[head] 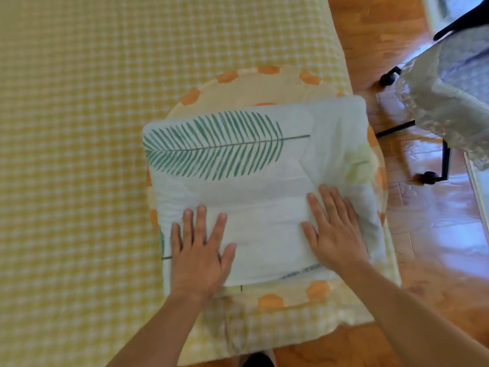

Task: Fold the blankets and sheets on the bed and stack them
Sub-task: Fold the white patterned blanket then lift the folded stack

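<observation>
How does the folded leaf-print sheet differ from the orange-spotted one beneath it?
The leaf-print sheet is white with a green frond; the orange-spotted sheet is pale yellow with orange patches. The leaf-print sheet lies on top, pressed flat by the left hand and right hand; the spotted one shows only around its edges. Both rest folded on the checked bed.

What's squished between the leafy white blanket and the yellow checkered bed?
In the head view, a folded cream blanket with orange patches lies between the leaf-print blanket and the checkered bed cover.

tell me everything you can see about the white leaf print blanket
The leaf print blanket is white, soft-looking cloth, folded into a rough square, with a large green fern leaf printed across its far half. It lies flat on a folded cream blanket with orange patches on the bed. The left hand and right hand press flat on its near edge.
</observation>
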The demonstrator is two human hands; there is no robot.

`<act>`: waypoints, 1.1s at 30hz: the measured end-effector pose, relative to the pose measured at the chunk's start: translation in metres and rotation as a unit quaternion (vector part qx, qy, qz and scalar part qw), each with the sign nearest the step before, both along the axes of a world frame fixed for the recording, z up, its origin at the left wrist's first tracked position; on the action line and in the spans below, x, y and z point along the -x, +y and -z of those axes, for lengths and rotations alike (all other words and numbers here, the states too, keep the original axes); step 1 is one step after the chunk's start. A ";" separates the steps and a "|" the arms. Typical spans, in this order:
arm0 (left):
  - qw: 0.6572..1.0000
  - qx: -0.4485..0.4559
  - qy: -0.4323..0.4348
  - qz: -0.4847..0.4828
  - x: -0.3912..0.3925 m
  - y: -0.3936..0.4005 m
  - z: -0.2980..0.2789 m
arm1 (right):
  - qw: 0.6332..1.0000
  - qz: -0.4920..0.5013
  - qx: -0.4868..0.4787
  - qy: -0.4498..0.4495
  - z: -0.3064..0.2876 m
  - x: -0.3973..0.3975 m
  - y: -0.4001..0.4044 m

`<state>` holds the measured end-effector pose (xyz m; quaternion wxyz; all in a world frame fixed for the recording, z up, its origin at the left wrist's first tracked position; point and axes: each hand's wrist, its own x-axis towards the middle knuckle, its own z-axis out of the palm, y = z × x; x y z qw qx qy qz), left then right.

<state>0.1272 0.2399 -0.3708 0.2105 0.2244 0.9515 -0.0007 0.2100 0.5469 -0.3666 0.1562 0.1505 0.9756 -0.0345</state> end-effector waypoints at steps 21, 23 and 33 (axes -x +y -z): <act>0.819 -0.169 -0.258 -0.483 0.029 -0.265 -0.311 | 0.957 0.000 0.237 -0.167 -0.273 0.142 -0.292; 0.776 -0.257 -0.237 -0.525 0.033 -0.305 -0.343 | 0.955 -0.060 0.246 -0.155 -0.300 0.168 -0.350; 0.602 -0.433 -0.219 -0.634 0.059 -0.550 -0.305 | 0.950 -0.065 0.281 -0.122 -0.311 0.273 -0.607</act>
